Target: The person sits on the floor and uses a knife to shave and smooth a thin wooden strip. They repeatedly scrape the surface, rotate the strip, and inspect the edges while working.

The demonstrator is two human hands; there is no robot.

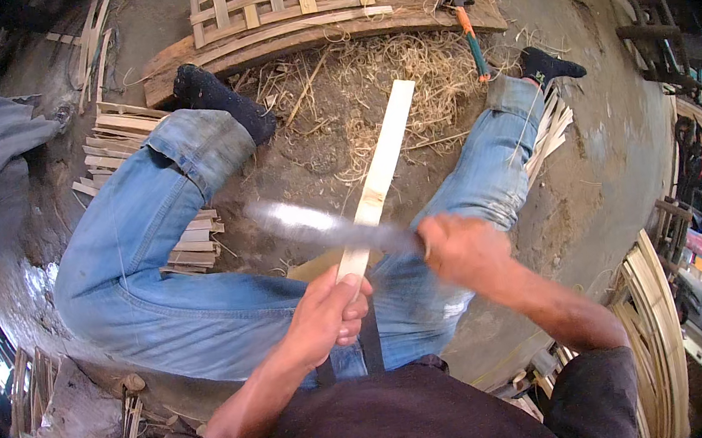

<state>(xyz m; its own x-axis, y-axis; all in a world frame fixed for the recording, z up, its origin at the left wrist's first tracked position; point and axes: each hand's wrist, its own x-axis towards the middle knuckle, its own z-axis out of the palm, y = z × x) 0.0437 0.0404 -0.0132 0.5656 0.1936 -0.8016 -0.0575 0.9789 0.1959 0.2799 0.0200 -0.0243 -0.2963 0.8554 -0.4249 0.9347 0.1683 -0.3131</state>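
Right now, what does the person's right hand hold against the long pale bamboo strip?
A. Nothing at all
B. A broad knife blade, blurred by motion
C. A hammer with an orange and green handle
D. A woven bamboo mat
B: the right hand grips a blurred broad blade lying across the bamboo strip, which the left hand holds; the hammer lies on the ground beyond, untouched.

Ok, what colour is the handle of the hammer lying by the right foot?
Orange and green, on the hammer in the head view.
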